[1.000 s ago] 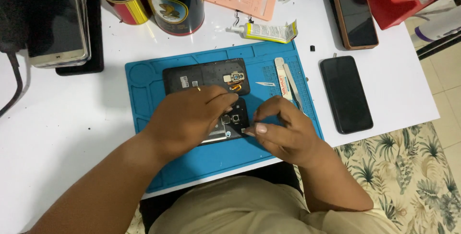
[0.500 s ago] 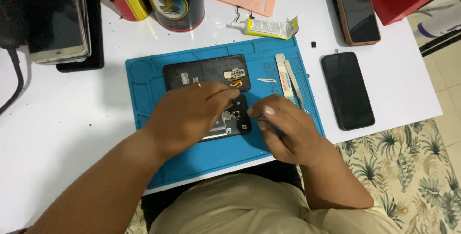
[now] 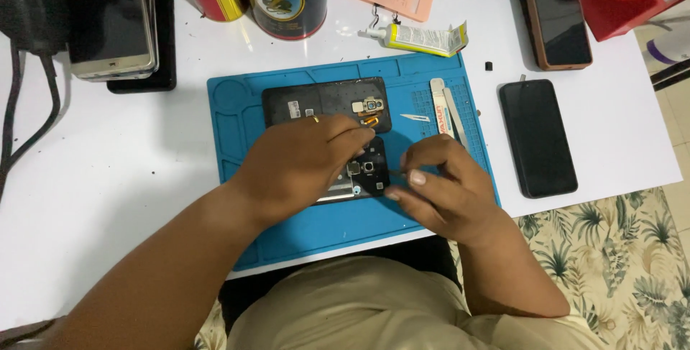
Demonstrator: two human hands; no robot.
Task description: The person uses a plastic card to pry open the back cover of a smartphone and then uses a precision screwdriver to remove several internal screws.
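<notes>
Since the earlier frames your hands have barely shifted: your right hand (image 3: pixel 445 195) has edged slightly toward the opened phone (image 3: pixel 363 170), and your left hand (image 3: pixel 305 163) keeps pressing on it. That small change suggests you are still working at the same spot near the phone's camera end, with nothing lifted away yet.

From the head view, the opened phone lies near the middle of the blue repair mat (image 3: pixel 244 199), just below the detached back cover (image 3: pixel 323 102), which sits toward the mat's far edge. Your left hand lies palm down over the phone, fingers spread narrowly and pinning it flat. Your right hand is curled, thumb and forefinger pinched on a thin tool (image 3: pixel 394 172) whose tip reaches the phone's right edge; I cannot tell what kind. Tweezers (image 3: pixel 449 109) rest at the mat's right side, a glue tube (image 3: pixel 413 37) beyond its far edge, and a dark phone (image 3: pixel 537 138) on the table to the right.
</notes>
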